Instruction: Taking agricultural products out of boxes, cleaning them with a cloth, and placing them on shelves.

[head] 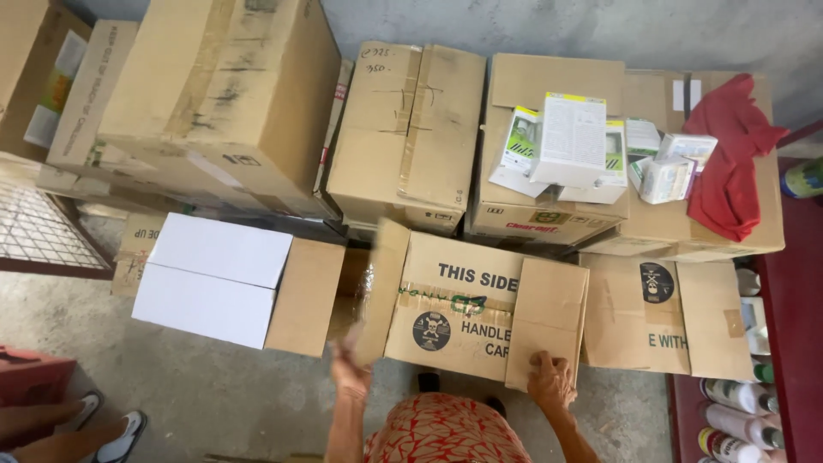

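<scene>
Here the brown cardboard box sits on the grey concrete floor, its long axis running left to right, slightly skewed, between a box with a white flap and another carton. The left hand is blurred at its raised left flap, grip unclear. The right hand curls loosely over the right flap's lower edge, fingers bent on smooth, taped card.

Grey concrete floor, pale grey wall, wire grille at left, red shelf at right, soft daylight
</scene>
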